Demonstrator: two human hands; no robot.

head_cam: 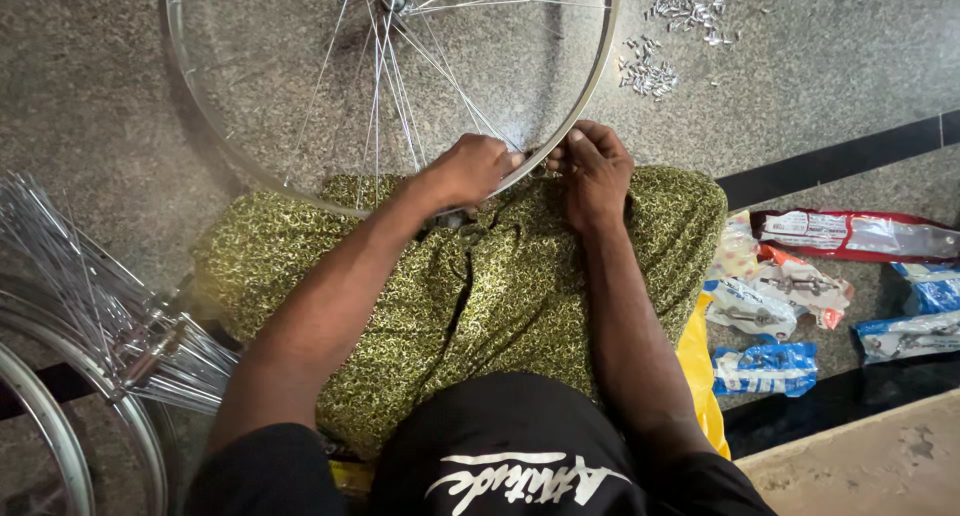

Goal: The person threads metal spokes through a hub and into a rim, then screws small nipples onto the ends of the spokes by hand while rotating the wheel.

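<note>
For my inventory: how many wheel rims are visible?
3: one rim at both hands, on the lap; two rims at lower left, partly cut off. Others may be hidden.

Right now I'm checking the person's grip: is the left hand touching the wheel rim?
Touching. The head view shows the left hand closed over the near edge of the wheel rim, fingers wrapped on the metal with no gap, while the right hand sits beside it.

Both bare arms reach forward from the shoulders and converge over the lap. The left hand (470, 169) is curled into a loose fist, knuckles up, its fingers pinched closed. The right hand (596, 166) sits just beside it, back upward, fingers bent and gathered toward the left fingertips.
</note>
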